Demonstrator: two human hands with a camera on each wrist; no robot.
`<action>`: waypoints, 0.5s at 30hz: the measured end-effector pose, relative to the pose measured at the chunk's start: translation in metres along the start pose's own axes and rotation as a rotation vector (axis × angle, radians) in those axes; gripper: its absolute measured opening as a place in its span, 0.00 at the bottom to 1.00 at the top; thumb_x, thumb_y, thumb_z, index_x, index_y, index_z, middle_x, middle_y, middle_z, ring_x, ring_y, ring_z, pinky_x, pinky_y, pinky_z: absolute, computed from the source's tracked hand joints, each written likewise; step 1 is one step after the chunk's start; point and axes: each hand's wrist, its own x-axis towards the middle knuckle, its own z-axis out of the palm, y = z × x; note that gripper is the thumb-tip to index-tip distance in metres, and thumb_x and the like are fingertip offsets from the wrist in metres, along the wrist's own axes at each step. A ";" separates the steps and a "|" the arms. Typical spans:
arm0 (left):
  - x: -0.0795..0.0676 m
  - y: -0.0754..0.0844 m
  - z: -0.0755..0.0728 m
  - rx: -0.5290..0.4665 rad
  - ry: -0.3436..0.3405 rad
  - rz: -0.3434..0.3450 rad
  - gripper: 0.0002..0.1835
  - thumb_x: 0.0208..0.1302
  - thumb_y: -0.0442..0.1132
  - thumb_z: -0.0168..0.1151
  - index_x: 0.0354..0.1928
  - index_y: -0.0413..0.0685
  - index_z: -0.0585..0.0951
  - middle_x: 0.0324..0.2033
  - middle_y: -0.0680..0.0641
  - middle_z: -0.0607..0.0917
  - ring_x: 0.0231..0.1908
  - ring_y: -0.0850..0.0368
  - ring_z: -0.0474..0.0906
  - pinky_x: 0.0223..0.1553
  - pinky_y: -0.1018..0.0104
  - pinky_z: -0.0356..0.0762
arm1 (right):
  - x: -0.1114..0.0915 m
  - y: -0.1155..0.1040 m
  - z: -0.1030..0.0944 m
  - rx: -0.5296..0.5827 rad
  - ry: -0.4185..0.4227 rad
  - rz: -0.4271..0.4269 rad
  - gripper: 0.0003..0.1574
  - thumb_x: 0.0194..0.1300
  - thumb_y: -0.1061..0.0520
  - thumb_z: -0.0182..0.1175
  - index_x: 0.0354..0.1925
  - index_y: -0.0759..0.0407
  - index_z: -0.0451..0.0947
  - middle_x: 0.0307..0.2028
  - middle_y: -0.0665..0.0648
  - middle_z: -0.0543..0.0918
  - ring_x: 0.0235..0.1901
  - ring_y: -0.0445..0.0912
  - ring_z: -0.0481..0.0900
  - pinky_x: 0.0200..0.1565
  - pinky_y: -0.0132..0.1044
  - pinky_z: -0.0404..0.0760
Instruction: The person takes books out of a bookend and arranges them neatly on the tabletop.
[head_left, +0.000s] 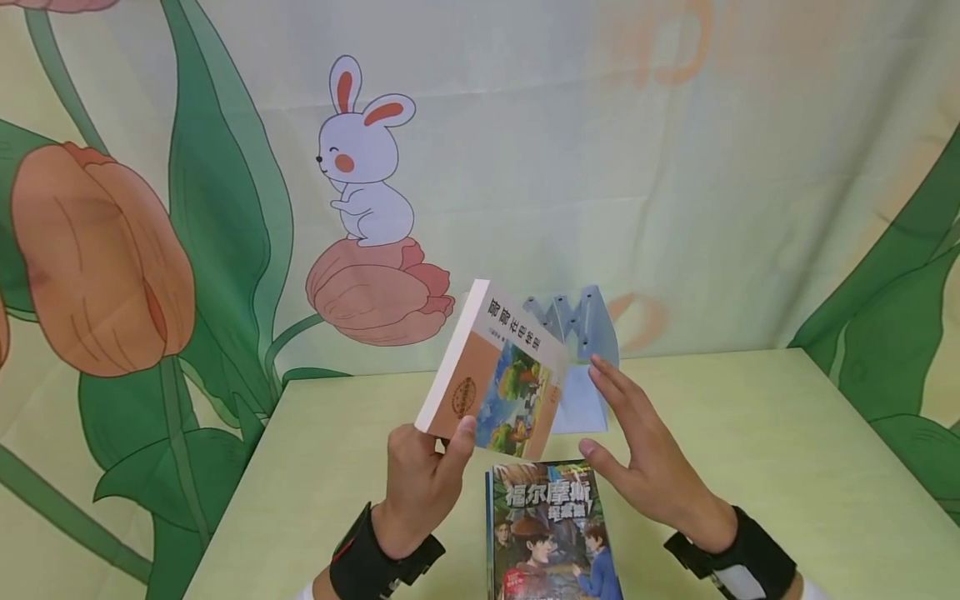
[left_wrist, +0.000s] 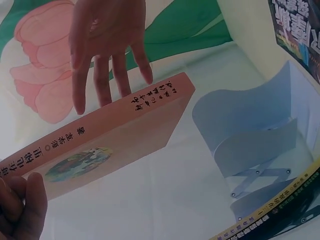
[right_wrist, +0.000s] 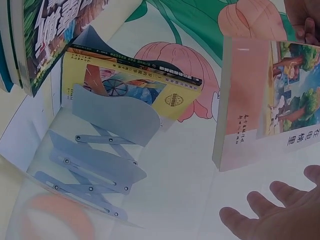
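Observation:
My left hand (head_left: 427,479) grips a thick orange-and-white book (head_left: 517,375) by its lower left corner, the thumb on the front cover. The book is tilted in the air, and its orange spine shows in the left wrist view. To its right my right hand (head_left: 652,450) is spread, fingers straight and apart from the book in the right wrist view. Behind the book stands a blue folding bookend (head_left: 596,329). In the right wrist view, a yellow book (right_wrist: 175,97) and a thin dark book stand in its outer slot. These are hidden in the head view.
A stack of comic-style books (head_left: 551,533) lies on the pale table (head_left: 315,500) in front of me, between my forearms. A printed curtain (head_left: 510,167) with a rabbit and tulips hangs behind the table's back edge.

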 end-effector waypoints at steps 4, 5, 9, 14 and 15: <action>-0.004 -0.002 0.002 -0.030 -0.018 0.027 0.19 0.76 0.44 0.48 0.53 0.34 0.78 0.16 0.50 0.77 0.13 0.66 0.59 0.19 0.78 0.53 | 0.001 0.002 0.000 0.011 0.008 -0.001 0.52 0.61 0.57 0.63 0.77 0.56 0.49 0.77 0.55 0.52 0.76 0.53 0.53 0.65 0.63 0.65; -0.005 -0.003 0.002 -0.044 -0.021 0.037 0.19 0.76 0.43 0.49 0.53 0.34 0.78 0.17 0.50 0.78 0.13 0.66 0.59 0.18 0.78 0.53 | 0.002 0.003 0.000 0.014 0.010 -0.003 0.52 0.62 0.57 0.63 0.77 0.56 0.49 0.77 0.56 0.52 0.75 0.53 0.54 0.64 0.63 0.65; -0.007 -0.005 0.003 -0.112 -0.047 0.056 0.17 0.75 0.40 0.50 0.53 0.34 0.78 0.18 0.48 0.80 0.12 0.65 0.60 0.17 0.78 0.52 | 0.006 0.004 -0.002 0.036 0.009 -0.008 0.52 0.63 0.57 0.63 0.77 0.55 0.49 0.77 0.55 0.52 0.75 0.54 0.55 0.63 0.65 0.65; -0.011 -0.003 0.004 -0.208 -0.100 0.067 0.17 0.75 0.39 0.51 0.55 0.34 0.78 0.21 0.47 0.82 0.14 0.65 0.66 0.16 0.77 0.51 | 0.011 0.004 -0.005 0.059 0.005 -0.003 0.51 0.64 0.57 0.62 0.77 0.54 0.48 0.77 0.54 0.52 0.74 0.55 0.56 0.63 0.64 0.66; -0.012 -0.003 0.005 -0.221 -0.110 0.077 0.17 0.74 0.39 0.52 0.55 0.34 0.78 0.22 0.46 0.83 0.15 0.65 0.68 0.16 0.76 0.51 | 0.011 0.004 -0.005 0.063 0.003 -0.002 0.50 0.65 0.57 0.62 0.77 0.54 0.48 0.77 0.55 0.52 0.74 0.55 0.57 0.62 0.64 0.67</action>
